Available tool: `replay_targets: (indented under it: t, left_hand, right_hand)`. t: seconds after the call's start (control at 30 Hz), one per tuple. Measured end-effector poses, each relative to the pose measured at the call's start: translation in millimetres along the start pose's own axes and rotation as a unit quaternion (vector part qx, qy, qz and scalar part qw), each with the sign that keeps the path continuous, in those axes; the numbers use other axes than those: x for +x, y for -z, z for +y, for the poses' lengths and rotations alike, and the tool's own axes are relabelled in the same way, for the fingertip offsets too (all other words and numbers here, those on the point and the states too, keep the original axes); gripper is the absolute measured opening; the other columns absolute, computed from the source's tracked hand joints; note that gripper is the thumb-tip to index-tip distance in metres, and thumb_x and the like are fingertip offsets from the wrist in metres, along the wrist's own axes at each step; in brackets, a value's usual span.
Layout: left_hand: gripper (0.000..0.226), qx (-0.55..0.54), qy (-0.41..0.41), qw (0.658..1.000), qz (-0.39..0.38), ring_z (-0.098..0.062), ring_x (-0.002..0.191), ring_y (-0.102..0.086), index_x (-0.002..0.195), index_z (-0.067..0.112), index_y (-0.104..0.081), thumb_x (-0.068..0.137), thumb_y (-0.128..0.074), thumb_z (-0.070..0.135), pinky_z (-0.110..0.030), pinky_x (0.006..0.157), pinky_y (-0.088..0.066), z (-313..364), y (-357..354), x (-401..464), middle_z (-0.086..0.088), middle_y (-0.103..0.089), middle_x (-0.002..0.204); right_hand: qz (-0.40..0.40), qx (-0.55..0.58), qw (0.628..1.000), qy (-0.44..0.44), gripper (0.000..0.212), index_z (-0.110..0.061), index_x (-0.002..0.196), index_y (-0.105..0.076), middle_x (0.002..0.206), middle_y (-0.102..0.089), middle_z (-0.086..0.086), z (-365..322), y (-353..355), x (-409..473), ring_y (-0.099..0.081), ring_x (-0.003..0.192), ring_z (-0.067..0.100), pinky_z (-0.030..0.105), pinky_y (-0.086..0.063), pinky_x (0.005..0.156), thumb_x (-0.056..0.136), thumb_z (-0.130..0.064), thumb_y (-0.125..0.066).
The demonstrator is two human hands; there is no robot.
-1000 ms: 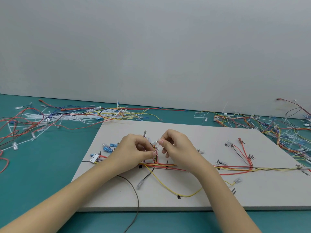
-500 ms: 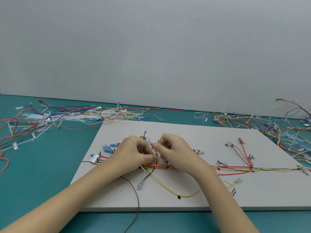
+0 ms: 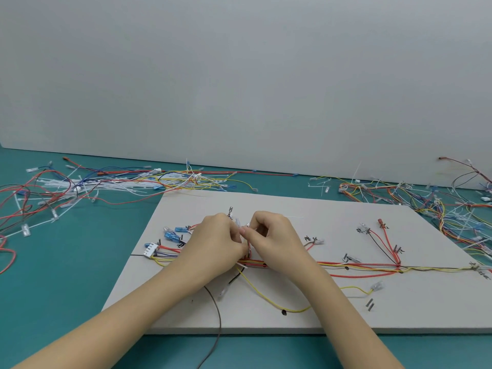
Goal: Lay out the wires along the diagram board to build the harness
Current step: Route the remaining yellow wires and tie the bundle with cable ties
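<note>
Head view: diagram board (image 3: 332, 312) flat on teal table (image 3: 66, 275), near edge toward camera. Left hand (image 3: 215, 243) and right hand (image 3: 274, 237) meet at board centre, fingers curled, pinching thin wire ends at upright branch of wire bundle (image 3: 354, 266) — exact item in each pinch too small to tell. Bundle, red and yellow, runs left to right across board. Yellow wire (image 3: 269, 299) loops toward near edge. White connector (image 3: 151, 249) and blue terminals (image 3: 173, 234) at board's left. Loose wire piles on table — left (image 3: 61, 190) and right (image 3: 439, 201).
</note>
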State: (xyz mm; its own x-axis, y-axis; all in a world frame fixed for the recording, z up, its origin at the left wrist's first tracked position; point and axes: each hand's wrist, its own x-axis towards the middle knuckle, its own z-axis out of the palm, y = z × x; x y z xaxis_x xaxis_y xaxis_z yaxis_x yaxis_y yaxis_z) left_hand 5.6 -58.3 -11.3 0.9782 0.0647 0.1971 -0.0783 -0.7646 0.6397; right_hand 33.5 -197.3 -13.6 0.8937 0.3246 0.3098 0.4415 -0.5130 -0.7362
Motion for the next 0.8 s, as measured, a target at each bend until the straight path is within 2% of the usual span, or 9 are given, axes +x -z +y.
replay_targets:
  t: [0.13, 0.23, 0.33, 0.47, 0.63, 0.73, 0.8]
  left_hand:
    - [0.015, 0.006, 0.047, 0.999, -0.019, -0.018, 0.052, -0.048, 0.056, 0.011, -0.064, 0.069, -0.063, 0.017, -0.023, 0.046, -0.030, 6, 0, 7, 0.002, -0.051, 0.049]
    - [0.014, 0.006, 0.077, 0.996, -0.047, -0.018, 0.047, -0.042, 0.056, 0.006, -0.064, 0.065, -0.065, 0.017, -0.021, 0.046, -0.029, 9, 2, 14, 0.002, -0.044, 0.044]
    - [0.013, 0.021, 0.087, 0.994, -0.058, -0.018, 0.045, -0.042, 0.055, 0.010, -0.059, 0.062, -0.067, 0.018, -0.020, 0.045, -0.029, 11, 1, 18, 0.002, -0.044, 0.045]
    - [0.013, 0.040, 0.079, 0.995, -0.051, -0.020, 0.049, -0.047, 0.060, 0.010, -0.056, 0.061, -0.066, 0.019, -0.023, 0.046, -0.031, 14, -6, 18, -0.001, -0.048, 0.052]
    - [0.012, 0.017, 0.087, 0.994, -0.057, -0.021, 0.048, -0.047, 0.059, 0.009, -0.058, 0.061, -0.066, 0.018, -0.021, 0.045, -0.033, 12, -8, 19, -0.002, -0.049, 0.051]
    - [0.017, 0.001, 0.093, 0.994, -0.061, -0.022, 0.051, -0.050, 0.069, 0.002, -0.065, 0.062, -0.067, 0.018, -0.023, 0.048, -0.036, 12, -7, 20, -0.004, -0.054, 0.056]
    - [0.018, -0.006, 0.090, 0.994, -0.063, -0.023, 0.051, -0.048, 0.068, 0.001, -0.066, 0.061, -0.067, 0.017, -0.024, 0.049, -0.036, 11, -7, 20, -0.004, -0.052, 0.055]
  right_hand:
    - [0.029, 0.056, 0.998, -0.012, 0.029, -0.012, 0.060, -0.055, 0.053, -0.051, -0.006, -2, -2, 0, -0.042, 0.051, 0.007, 0.024, -0.033, 0.053, 0.086, -0.013, -0.068]
    - [0.043, 0.111, 0.993, -0.019, 0.027, -0.004, 0.063, -0.058, 0.056, -0.054, 0.003, -6, -1, -1, -0.043, 0.054, 0.012, 0.028, -0.034, 0.055, 0.087, -0.011, -0.068]
    - [0.059, 0.153, 0.986, -0.019, 0.027, 0.003, 0.065, -0.059, 0.057, -0.054, 0.008, -9, 1, -1, -0.044, 0.055, 0.015, 0.027, -0.035, 0.055, 0.088, -0.009, -0.067]
    - [0.067, 0.217, 0.973, -0.033, 0.028, -0.003, 0.062, -0.057, 0.049, -0.053, -0.003, -9, 4, 0, -0.045, 0.045, 0.002, 0.014, -0.037, 0.051, 0.088, -0.004, -0.066]
    - [0.061, 0.256, 0.963, -0.055, 0.031, -0.007, 0.059, -0.056, 0.046, -0.053, -0.005, -7, 1, 1, -0.043, 0.046, 0.006, 0.016, -0.037, 0.052, 0.088, -0.005, -0.066]
    - [0.057, 0.283, 0.955, -0.066, 0.028, -0.005, 0.062, -0.057, 0.045, -0.053, -0.005, -7, 1, 1, -0.043, 0.045, 0.006, 0.015, -0.037, 0.049, 0.089, -0.005, -0.065]
    - [0.053, 0.294, 0.952, -0.071, 0.027, -0.003, 0.063, -0.057, 0.046, -0.053, -0.004, -8, 1, 1, -0.044, 0.045, 0.006, 0.014, -0.037, 0.048, 0.089, -0.005, -0.065]
